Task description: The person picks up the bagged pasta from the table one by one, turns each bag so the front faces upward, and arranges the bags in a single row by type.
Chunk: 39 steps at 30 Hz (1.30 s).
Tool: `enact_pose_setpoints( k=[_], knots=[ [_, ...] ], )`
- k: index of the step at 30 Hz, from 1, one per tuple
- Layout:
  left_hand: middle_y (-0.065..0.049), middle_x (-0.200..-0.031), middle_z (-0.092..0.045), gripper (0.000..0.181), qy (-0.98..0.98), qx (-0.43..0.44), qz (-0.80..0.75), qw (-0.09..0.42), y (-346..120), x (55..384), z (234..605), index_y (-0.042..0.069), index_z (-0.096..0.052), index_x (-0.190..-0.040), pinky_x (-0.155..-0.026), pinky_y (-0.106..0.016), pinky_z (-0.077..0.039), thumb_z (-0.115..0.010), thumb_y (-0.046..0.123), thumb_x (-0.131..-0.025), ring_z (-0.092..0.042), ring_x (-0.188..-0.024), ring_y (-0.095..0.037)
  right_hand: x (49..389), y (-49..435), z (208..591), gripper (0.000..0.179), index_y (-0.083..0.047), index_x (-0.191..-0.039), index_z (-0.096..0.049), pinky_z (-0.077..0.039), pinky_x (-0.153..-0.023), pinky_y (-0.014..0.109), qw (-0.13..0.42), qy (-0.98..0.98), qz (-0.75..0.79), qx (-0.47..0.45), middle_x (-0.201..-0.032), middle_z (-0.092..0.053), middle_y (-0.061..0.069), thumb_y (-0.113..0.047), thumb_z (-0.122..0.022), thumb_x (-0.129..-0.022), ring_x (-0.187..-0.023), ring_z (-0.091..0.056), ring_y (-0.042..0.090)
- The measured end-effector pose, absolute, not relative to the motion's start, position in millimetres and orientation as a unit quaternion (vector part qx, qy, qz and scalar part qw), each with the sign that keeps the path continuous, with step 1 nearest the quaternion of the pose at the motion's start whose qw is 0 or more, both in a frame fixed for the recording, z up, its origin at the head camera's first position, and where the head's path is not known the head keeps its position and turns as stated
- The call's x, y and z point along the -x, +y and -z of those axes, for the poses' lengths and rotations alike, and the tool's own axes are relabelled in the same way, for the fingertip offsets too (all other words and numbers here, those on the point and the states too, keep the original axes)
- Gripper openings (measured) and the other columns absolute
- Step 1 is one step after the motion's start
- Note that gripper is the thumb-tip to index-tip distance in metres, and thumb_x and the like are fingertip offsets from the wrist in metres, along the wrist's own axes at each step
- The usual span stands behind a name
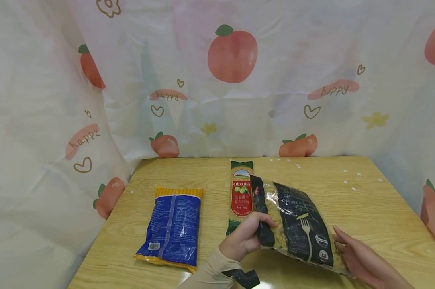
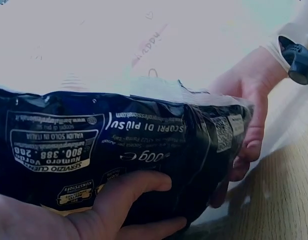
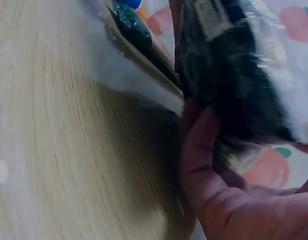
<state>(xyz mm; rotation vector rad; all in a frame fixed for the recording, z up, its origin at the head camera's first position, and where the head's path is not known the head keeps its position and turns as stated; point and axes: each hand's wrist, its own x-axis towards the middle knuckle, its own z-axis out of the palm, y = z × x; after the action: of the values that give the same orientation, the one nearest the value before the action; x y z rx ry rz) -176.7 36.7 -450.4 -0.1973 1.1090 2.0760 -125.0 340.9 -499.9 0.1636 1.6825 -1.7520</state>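
Observation:
A black and clear bag of penne pasta [image 1: 300, 224] is tilted above the table's front right, its printed face with a fork picture turned up. My left hand [image 1: 243, 237] grips its left end, thumb on the upper face. Black printed film with a barcode fills much of the left wrist view, where my left hand [image 2: 119, 207] lies across it. At the other end, my right hand [image 1: 362, 257] holds the bag's corner, its fingers [image 2: 255, 135] bent around the edge. The right wrist view shows bent fingers of my right hand [image 3: 209, 175] against the dark film.
A red-labelled pack of spaghetti [image 1: 240, 192] lies behind the bag, partly covered by it. To the left lies a blue and yellow packet [image 1: 175, 228], back side up. The wooden table [image 1: 376, 208] ends at a fruit-printed curtain [image 1: 239, 120].

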Motion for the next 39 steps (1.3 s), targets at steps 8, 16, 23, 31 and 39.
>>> enact_pose_setpoints(
  k=[8, 16, 23, 31, 39],
  knots=[
    [-0.009, -0.116, -0.037, 0.062, 0.435, 0.078, -0.818, 0.369, 35.9, 182.0, 453.4, -0.002, -0.019, -0.137, -0.065, -0.016, -0.048, -0.050, -0.001, -0.083, -0.039, -0.085, -0.013, 124.9, 337.7, 490.6, 0.090, -0.010, -0.160, 0.026, -0.054, -0.099, 0.033, 0.342, 0.584, 0.729, -0.105, -0.138, -0.054, 0.007, -0.065, -0.020, -0.106, -0.121, -0.058, 0.018],
    [-0.003, -0.101, -0.053, 0.032, 0.461, 0.059, -0.797, 0.386, 33.9, 186.6, 457.8, 0.006, -0.036, -0.111, -0.067, -0.019, -0.054, -0.050, 0.002, -0.082, -0.053, -0.077, -0.009, 123.0, 325.3, 487.6, 0.046, -0.034, -0.148, -0.038, -0.058, -0.098, 0.032, 0.353, 0.475, 0.804, -0.064, -0.120, -0.071, -0.005, -0.057, -0.026, -0.109, -0.111, -0.070, 0.013],
    [-0.001, -0.094, -0.056, 0.025, 0.455, 0.054, -0.794, 0.400, 34.3, 189.7, 462.2, 0.010, -0.041, -0.107, -0.065, -0.018, -0.055, -0.051, 0.007, -0.084, -0.056, -0.075, -0.006, 124.6, 323.2, 485.8, 0.092, -0.004, -0.159, 0.025, -0.058, -0.097, 0.035, 0.330, 0.604, 0.721, -0.084, -0.135, -0.063, -0.005, -0.062, -0.026, -0.108, -0.120, -0.066, 0.015],
    [0.001, -0.091, -0.055, 0.023, 0.440, 0.036, -0.798, 0.411, 36.8, 188.8, 467.0, 0.013, -0.039, -0.108, -0.066, -0.017, -0.053, -0.053, 0.013, -0.090, -0.055, -0.075, -0.005, 124.3, 336.9, 491.1, 0.038, -0.026, -0.137, -0.051, -0.059, -0.100, 0.033, 0.349, 0.517, 0.781, -0.038, -0.124, -0.071, -0.005, -0.046, -0.029, -0.113, -0.112, -0.072, 0.014],
    [-0.001, -0.098, -0.060, 0.028, 0.451, 0.034, -0.783, 0.426, 39.0, 190.8, 467.0, 0.012, -0.044, -0.120, -0.071, -0.019, -0.058, -0.056, 0.018, -0.095, -0.063, -0.083, -0.008, 127.9, 342.1, 483.4, 0.066, -0.009, -0.160, -0.005, -0.060, -0.097, 0.031, 0.303, 0.545, 0.775, -0.100, -0.115, -0.068, -0.007, -0.043, -0.036, -0.112, -0.107, -0.072, 0.011]
  ],
)
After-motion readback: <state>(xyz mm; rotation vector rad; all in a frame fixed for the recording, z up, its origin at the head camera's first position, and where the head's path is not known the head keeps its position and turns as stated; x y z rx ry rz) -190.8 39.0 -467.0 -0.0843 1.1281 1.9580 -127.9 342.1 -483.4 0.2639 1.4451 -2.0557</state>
